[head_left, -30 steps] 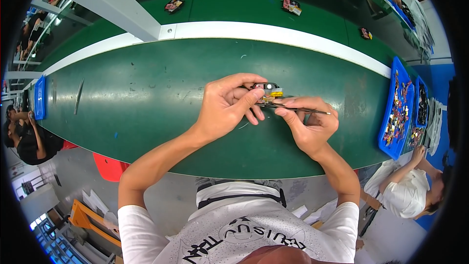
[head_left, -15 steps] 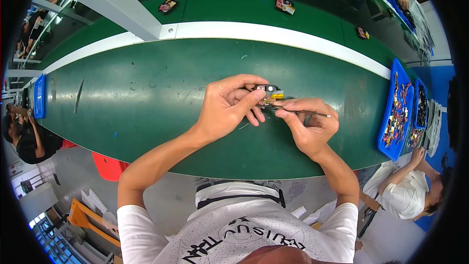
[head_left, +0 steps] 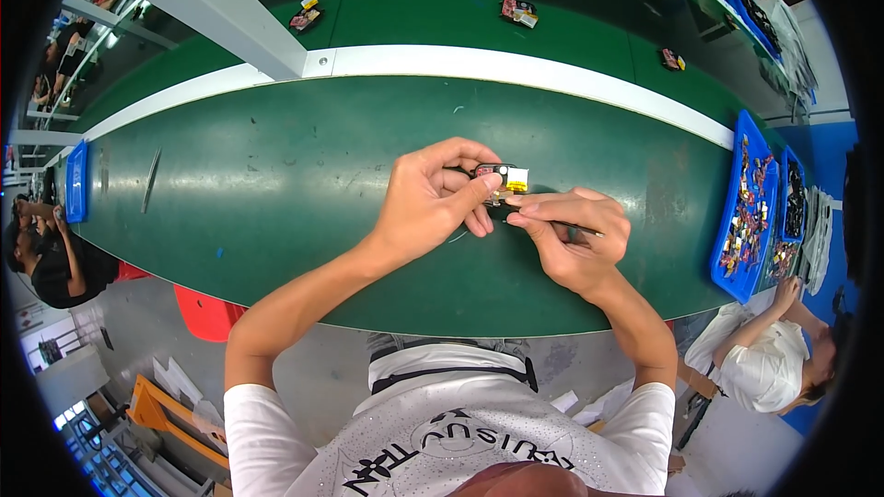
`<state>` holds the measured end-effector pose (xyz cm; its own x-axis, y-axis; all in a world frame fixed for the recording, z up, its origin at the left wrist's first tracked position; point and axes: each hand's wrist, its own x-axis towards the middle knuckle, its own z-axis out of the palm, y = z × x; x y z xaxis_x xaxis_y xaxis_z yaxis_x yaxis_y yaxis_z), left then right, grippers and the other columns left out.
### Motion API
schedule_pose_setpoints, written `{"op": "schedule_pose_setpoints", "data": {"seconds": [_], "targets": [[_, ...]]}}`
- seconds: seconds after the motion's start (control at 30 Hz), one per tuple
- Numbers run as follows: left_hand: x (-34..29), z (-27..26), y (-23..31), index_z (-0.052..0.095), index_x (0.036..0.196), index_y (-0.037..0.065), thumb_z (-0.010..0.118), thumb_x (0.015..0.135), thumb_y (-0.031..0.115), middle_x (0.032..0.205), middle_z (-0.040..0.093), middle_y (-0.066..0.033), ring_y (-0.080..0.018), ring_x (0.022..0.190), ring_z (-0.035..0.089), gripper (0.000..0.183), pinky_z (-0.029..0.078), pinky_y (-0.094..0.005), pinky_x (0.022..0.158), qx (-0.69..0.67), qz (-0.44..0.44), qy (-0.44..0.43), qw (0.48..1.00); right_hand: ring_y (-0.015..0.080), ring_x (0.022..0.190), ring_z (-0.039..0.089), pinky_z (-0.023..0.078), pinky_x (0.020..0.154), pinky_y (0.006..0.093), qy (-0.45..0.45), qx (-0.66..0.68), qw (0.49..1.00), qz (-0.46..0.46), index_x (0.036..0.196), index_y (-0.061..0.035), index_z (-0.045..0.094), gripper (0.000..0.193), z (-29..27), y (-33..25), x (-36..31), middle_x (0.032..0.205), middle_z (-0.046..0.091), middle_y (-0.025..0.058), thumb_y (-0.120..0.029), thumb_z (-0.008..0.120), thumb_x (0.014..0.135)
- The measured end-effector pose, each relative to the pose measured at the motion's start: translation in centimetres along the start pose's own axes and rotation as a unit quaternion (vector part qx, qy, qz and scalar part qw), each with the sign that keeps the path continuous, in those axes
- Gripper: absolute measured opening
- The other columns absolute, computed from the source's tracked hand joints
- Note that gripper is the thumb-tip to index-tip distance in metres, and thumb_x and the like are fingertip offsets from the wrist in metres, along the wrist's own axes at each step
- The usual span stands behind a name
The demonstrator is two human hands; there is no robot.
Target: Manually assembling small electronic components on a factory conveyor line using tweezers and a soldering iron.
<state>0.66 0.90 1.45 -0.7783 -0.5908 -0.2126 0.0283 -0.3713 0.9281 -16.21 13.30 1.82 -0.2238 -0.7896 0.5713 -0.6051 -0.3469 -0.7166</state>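
Note:
My left hand (head_left: 425,198) is closed on a small black electronic device (head_left: 494,168), held between thumb and fingers above the green table. A silver and yellow block (head_left: 517,179), apparently a battery, shows at the device's right side. From the right, my right hand (head_left: 586,235) pinches a thin dark stick-like tool (head_left: 589,231). The tool's rear end sticks out past the fingers to the right. Its working end is at the device's lower edge, partly hidden by fingertips, so I cannot tell whether it touches.
Beyond the white rail (head_left: 479,62) runs a green belt (head_left: 414,23) with several small devices. A blue tray (head_left: 720,262) of small parts stands at right, and another blue tray (head_left: 76,182) at far left. A slim metal tool (head_left: 150,180) lies on the table (head_left: 304,156). People sit on both sides.
The silver and yellow block now shows more of its face. My right hand has shifted slightly left with the tool. The devices on the belt have moved left.

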Motion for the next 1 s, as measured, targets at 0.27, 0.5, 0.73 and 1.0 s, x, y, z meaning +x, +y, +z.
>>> {"op": "schedule_pose_setpoints", "data": {"seconds": [0.27, 0.5, 0.73, 1.0], "targets": [[-0.4, 1.7, 0.0, 0.061, 0.122, -0.01, 0.063, 0.103, 0.003, 0.085, 0.07, -0.0125, -0.0143, 0.062, 0.068, 0.023, 0.058, -0.0277, 0.054, 0.08, 0.016, 0.063, 0.995, 0.0082, 0.055, 0.067, 0.038, 0.048, 0.022, 0.011, -0.021, 0.999, -0.028, 0.083, -0.0067, 0.079, 0.016, -0.2, 0.5, -0.1, 0.083, 0.081, 0.0032, 0.002, 0.087, 0.074], [-0.1, 2.3, 0.0, 0.061, 0.123, -0.009, 0.063, 0.105, 0.008, 0.091, 0.071, -0.0144, -0.014, 0.063, 0.067, 0.025, 0.056, -0.027, 0.049, 0.034, 0.021, 0.077, 0.996, 0.0089, 0.056, 0.069, 0.038, 0.048, 0.0227, 0.032, -0.014, 0.999, -0.022, 0.083, -0.0075, 0.078, 0.016, -0.7, 0.6, 0.1, 0.084, 0.081, 0.0035, 0.003, 0.087, 0.074], [-0.1, 3.2, -0.2, 0.061, 0.121, -0.01, 0.063, 0.104, 0.005, 0.099, 0.071, -0.0162, -0.0127, 0.062, 0.065, 0.023, 0.054, -0.0264, 0.046, -0.007, 0.054, 0.108, 0.993, 0.0084, 0.054, 0.068, 0.036, 0.047, 0.0221, 0.034, -0.034, 0.999, -0.023, 0.084, -0.0082, 0.077, 0.018, -1.0, 0.7, 0.0, 0.083, 0.081, 0.0034, 0.003, 0.087, 0.073], [-0.1, 3.5, -0.8, 0.063, 0.119, -0.007, 0.065, 0.103, 0.005, 0.089, 0.071, -0.0117, -0.0101, 0.06, 0.063, 0.02, 0.051, -0.0256, 0.044, 0.04, 0.074, 0.129, 0.988, 0.0091, 0.058, 0.07, 0.037, 0.048, 0.0226, 0.034, -0.044, 0.997, -0.051, 0.084, -0.0086, 0.079, 0.018, -0.8, 0.5, 0.2, 0.082, 0.08, 0.0015, 0.002, 0.088, 0.072]]}}
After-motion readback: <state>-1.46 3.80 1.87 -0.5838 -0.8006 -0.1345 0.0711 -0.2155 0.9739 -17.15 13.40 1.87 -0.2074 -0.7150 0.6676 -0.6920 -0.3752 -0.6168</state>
